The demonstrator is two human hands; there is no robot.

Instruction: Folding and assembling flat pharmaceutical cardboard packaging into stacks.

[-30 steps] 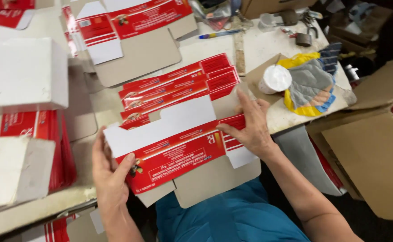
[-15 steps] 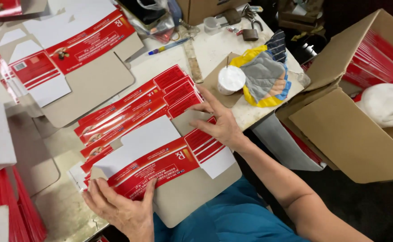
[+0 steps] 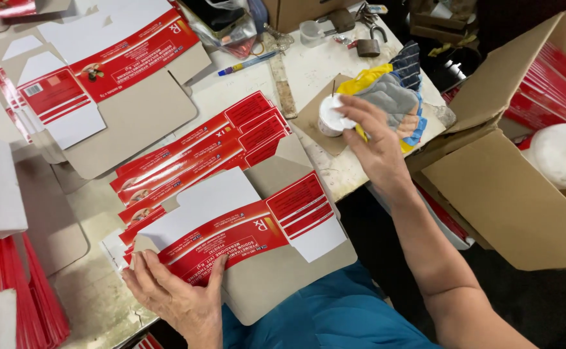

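Red and white cardboard lies flat under the left hand (image 3: pixel 179 300): an unfolded carton (image 3: pixel 244 236), printed side up, at the near edge of the table (image 3: pixel 322 71). The left fingers (image 3: pixel 215 274) are spread open and press down on the carton's near left corner, gripping nothing; the rest of the carton stretches away to the right of them, its white flap (image 3: pixel 199 200) just beyond the fingertips. More flat cartons of the same kind lie fanned in a stack (image 3: pixel 199 145) farther out from those fingers, partly covered by the one being held down.

The right hand (image 3: pixel 373 145) is raised over the far right of the table, well apart from the carton. Its fingers (image 3: pixel 354 106) are loosely curled and open, their tips touching the top of a small white pot (image 3: pixel 329 116) that stands on a scrap of brown cardboard (image 3: pixel 309 116). Just past those fingers lies a bundle of grey, yellow and blue cloth (image 3: pixel 393 90). To the right of that hand stands an open brown box (image 3: pixel 509 161) with red cartons stacked inside.
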